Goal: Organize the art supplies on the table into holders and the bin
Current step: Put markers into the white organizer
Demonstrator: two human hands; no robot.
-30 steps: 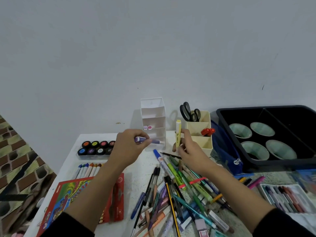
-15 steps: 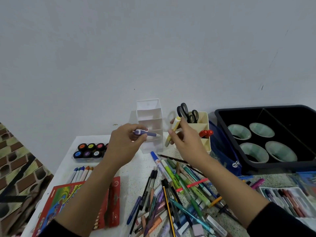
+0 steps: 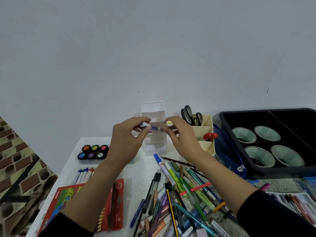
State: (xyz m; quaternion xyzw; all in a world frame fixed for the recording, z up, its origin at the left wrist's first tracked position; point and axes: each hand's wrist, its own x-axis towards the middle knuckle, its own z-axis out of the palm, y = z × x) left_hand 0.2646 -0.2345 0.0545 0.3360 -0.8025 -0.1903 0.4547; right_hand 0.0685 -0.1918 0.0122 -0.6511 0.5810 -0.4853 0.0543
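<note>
Pinching a purple marker (image 3: pixel 150 127) in the left hand (image 3: pixel 127 142) and a yellow highlighter (image 3: pixel 169 123) in the right hand (image 3: pixel 183 137), both lifted level with the white holder (image 3: pixel 152 108) at the far edge of the surface (image 3: pixel 140 171), likely for dropping in.
</note>
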